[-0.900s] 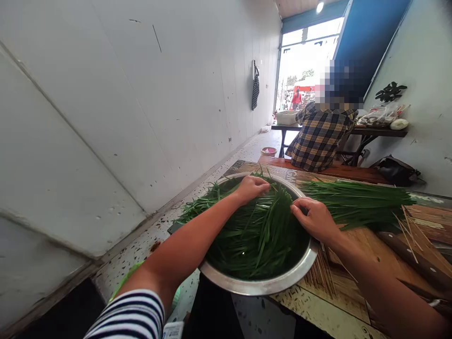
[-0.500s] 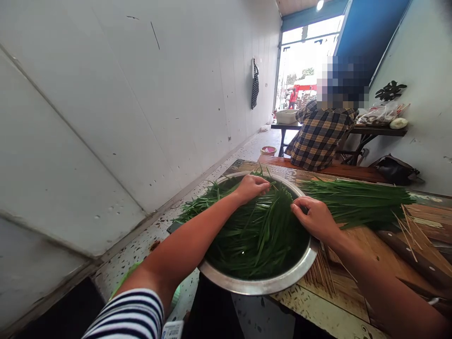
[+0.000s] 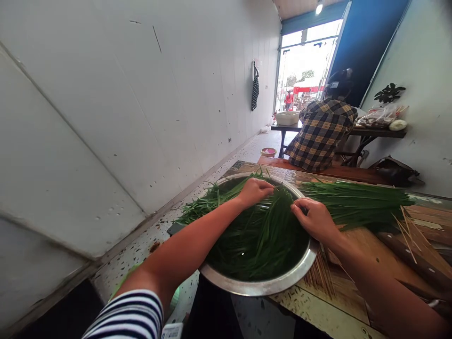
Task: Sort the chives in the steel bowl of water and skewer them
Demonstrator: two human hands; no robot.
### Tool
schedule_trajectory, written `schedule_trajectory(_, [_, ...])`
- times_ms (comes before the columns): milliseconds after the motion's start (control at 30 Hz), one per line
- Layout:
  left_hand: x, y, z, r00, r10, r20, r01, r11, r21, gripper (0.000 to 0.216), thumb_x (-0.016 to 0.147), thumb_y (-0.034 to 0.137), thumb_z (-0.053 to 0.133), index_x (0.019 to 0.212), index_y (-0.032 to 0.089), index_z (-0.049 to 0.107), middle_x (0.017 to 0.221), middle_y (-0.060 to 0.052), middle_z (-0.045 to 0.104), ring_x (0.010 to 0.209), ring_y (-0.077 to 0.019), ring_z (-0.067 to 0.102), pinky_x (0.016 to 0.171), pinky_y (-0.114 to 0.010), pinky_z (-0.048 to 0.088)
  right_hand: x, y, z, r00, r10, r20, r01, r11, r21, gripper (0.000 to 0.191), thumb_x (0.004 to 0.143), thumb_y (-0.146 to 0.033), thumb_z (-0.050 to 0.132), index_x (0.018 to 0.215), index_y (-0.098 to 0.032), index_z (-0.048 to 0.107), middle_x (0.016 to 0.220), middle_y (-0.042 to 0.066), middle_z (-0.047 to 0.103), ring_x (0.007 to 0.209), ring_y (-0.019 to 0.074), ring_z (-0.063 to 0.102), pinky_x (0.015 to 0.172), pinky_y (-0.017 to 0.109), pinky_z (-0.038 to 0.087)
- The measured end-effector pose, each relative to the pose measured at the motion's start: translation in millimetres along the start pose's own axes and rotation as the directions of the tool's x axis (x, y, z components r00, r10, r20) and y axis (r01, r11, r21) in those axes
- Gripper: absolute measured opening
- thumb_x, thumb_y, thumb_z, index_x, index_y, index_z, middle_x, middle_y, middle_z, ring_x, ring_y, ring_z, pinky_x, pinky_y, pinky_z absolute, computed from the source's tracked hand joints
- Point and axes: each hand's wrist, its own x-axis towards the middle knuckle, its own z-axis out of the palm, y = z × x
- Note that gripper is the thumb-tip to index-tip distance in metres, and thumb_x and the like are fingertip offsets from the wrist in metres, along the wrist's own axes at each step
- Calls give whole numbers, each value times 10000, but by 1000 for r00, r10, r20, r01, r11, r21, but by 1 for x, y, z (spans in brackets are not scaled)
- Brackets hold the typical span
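A wide metal basin (image 3: 259,288) holds long green garlic chives (image 3: 247,245). Over its far side my left hand (image 3: 257,190) is closed in a pinch on chive ends, beside a thin pale skewer tip. My right hand (image 3: 312,217) is closed at the basin's right rim, gripping the skewer's other end, mostly hidden by the fingers. Between the two hands, a row of chives (image 3: 282,200) hangs side by side from the skewer, with the leaves trailing down into the basin.
On the wooden table to the right lie a bundle of chives (image 3: 356,200), loose bamboo skewers (image 3: 321,275), a cutting board (image 3: 370,247) and a knife (image 3: 406,249). A person in a plaid shirt (image 3: 319,134) sits on a bench ahead, back turned. A white wall (image 3: 123,117) runs along the left.
My left hand has shifted slightly to the right, nearer the row of chives. My right hand stays in place. The seated person's head has bent lower.
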Motion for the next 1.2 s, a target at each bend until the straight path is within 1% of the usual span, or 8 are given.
schedule_trajectory(133, [-3, 15, -10, 990, 126, 60, -134, 978, 162, 223, 733, 253, 615, 909, 176, 729, 902, -34, 715, 822, -135, 618, 794, -228, 467, 0, 2, 1, 999, 9, -46, -10, 1000, -15, 249, 806, -328, 457, 681, -182, 616, 695, 34, 636, 636, 144, 537, 609, 260, 373])
schedule_trajectory(233, [1, 10, -24, 992, 79, -94, -43, 941, 335, 205, 761, 264, 582, 874, 183, 733, 871, -42, 709, 844, -155, 607, 822, -256, 445, 0, 3, 1, 999, 5, -38, -6, 1000, -28, 249, 803, -328, 459, 679, -186, 623, 692, 29, 643, 630, 142, 540, 616, 262, 378])
schedule_trajectory(300, [5, -1, -28, 993, 37, -116, 19, 893, 449, 197, 756, 277, 590, 842, 175, 734, 852, -58, 703, 840, -175, 600, 833, -286, 426, 0, 4, 1, 1000, -3, -19, 2, 999, -41, 251, 801, -322, 456, 680, -186, 629, 716, 32, 651, 648, 145, 551, 639, 265, 389])
schedule_trajectory(433, [9, -12, -21, 999, -40, -29, 49, 801, 597, 166, 733, 308, 623, 797, 200, 732, 830, -59, 691, 878, -206, 584, 901, -356, 362, 2, 4, 0, 1000, -30, 2, 30, 996, -89, 238, 786, -294, 456, 656, -189, 626, 760, 47, 665, 725, 166, 582, 694, 277, 410])
schedule_trajectory(700, [6, 3, -10, 992, -92, 83, 9, 719, 695, 97, 697, 247, 654, 740, 193, 722, 841, -83, 679, 922, -250, 578, 946, -442, 291, 2, 4, -1, 999, -28, 18, 30, 990, -138, 246, 792, -293, 448, 685, -184, 640, 774, 56, 672, 750, 176, 592, 721, 286, 417])
schedule_trajectory(900, [4, 10, -8, 998, -63, 4, 47, 790, 611, 140, 728, 225, 600, 775, 189, 727, 873, -76, 697, 896, -220, 591, 947, -416, 337, 1, 2, -1, 999, -31, 10, 32, 993, -116, 241, 788, -290, 449, 651, -193, 621, 743, 44, 667, 729, 174, 591, 706, 285, 414])
schedule_trajectory(1033, [5, 10, -10, 994, -69, -80, 97, 891, 444, 215, 764, 261, 559, 840, 154, 730, 805, -63, 701, 769, -159, 592, 788, -277, 439, 1, 1, -2, 999, -46, 9, 47, 994, -96, 247, 798, -293, 446, 651, -196, 619, 731, 37, 664, 698, 161, 582, 684, 277, 410])
schedule_trajectory(1200, [10, 1, -11, 997, -67, -48, 77, 970, 232, 255, 764, 246, 549, 877, 97, 723, 749, -63, 700, 675, -121, 580, 646, -213, 440, 1, 2, -1, 999, -42, 4, 43, 995, -85, 239, 801, -294, 450, 662, -197, 618, 747, 41, 667, 717, 166, 585, 701, 281, 408])
